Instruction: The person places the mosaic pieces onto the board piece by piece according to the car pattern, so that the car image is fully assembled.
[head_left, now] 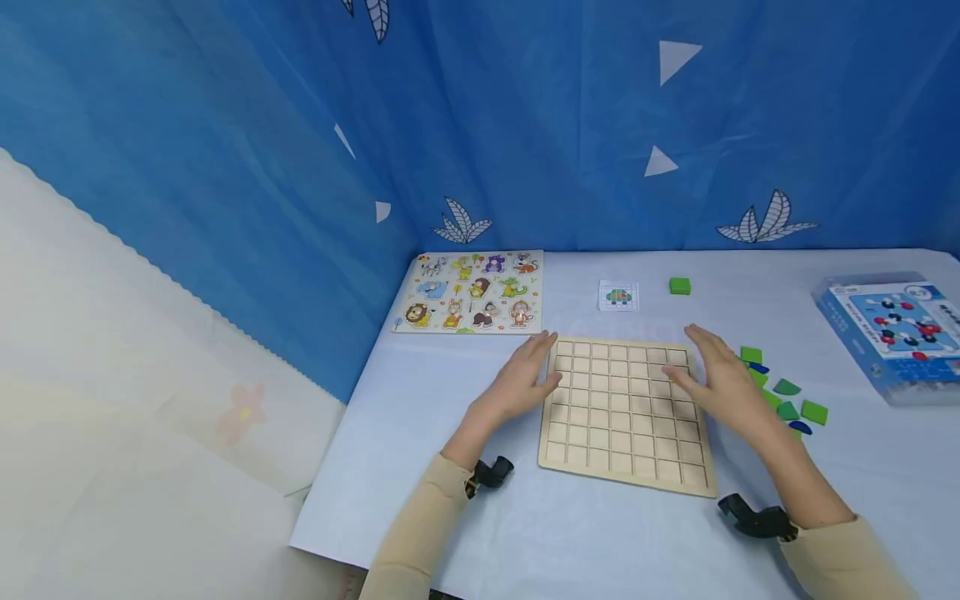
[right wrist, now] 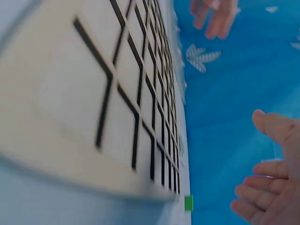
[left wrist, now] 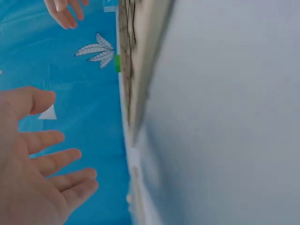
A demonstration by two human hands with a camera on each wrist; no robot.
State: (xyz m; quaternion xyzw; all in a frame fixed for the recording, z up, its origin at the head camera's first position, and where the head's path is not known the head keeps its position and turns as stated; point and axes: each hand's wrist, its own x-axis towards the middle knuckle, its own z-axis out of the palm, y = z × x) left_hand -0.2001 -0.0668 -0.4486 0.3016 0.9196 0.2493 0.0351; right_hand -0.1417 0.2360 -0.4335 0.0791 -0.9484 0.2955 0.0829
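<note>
A square wooden grid board (head_left: pixel 622 412) lies on the white table, divided into small square cells. My left hand (head_left: pixel 519 379) hovers by its far left corner, fingers extended and palm facing inward. Over the board's right side is my right hand (head_left: pixel 720 383), its thumb spread away from straight fingers. Both hands hold nothing; in the left wrist view the left hand (left wrist: pixel 42 159) shows spread fingers, and the right hand (right wrist: pixel 272 173) looks relaxed in the right wrist view. Green and blue flat pieces (head_left: pixel 814 412) lie just right of the right hand, partly hidden by it.
Behind the board lie a small pattern card (head_left: pixel 618 296) and a green block (head_left: pixel 680 286). An animal puzzle board (head_left: pixel 472 292) sits at the back left. A boxed set (head_left: pixel 900 333) with a molecule picture stands at the right. Blue curtain (head_left: pixel 555 125) hangs behind the table.
</note>
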